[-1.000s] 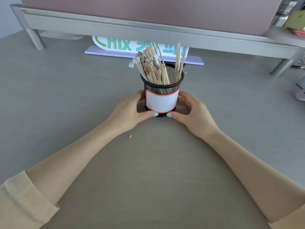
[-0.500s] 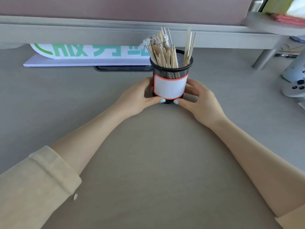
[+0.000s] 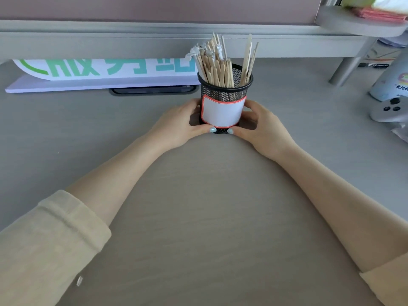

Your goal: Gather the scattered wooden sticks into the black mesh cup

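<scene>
I saw the black mesh cup standing upright on the grey desk, with the wooden sticks standing inside it. My left hand and right hand each had a narrow grip closed on the cup's sides, thumbs touching its base.

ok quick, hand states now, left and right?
Left hand: closed on the left side of the cup, near its base.
Right hand: closed on the cup's right side, thumb at the base.
</scene>
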The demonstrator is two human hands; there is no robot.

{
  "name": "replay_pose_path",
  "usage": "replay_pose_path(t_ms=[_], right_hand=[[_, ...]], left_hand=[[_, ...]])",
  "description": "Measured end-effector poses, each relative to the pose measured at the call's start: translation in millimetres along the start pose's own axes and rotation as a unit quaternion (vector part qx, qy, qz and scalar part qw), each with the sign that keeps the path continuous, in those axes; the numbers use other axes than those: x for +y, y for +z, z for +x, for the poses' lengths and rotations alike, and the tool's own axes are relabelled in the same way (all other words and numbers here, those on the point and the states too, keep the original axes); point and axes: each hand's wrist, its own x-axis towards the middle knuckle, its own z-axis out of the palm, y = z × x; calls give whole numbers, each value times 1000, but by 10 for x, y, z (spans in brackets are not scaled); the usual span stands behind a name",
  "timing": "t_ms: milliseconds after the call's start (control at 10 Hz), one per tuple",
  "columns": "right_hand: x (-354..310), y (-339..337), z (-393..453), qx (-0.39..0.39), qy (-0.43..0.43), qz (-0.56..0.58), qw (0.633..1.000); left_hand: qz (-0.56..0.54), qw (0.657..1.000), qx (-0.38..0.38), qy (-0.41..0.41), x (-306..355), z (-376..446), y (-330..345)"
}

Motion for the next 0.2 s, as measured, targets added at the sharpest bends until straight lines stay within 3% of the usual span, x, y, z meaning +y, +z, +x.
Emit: replay_pose_path(t_ms=[100, 200], right_hand=[[-24, 15, -13, -2, 0, -14, 1000], [-26, -1, -51, 2, 8, -50, 999]], left_hand=[[32, 999, -8, -8, 65, -23, -7], [84, 995, 36, -26, 85, -137, -28]])
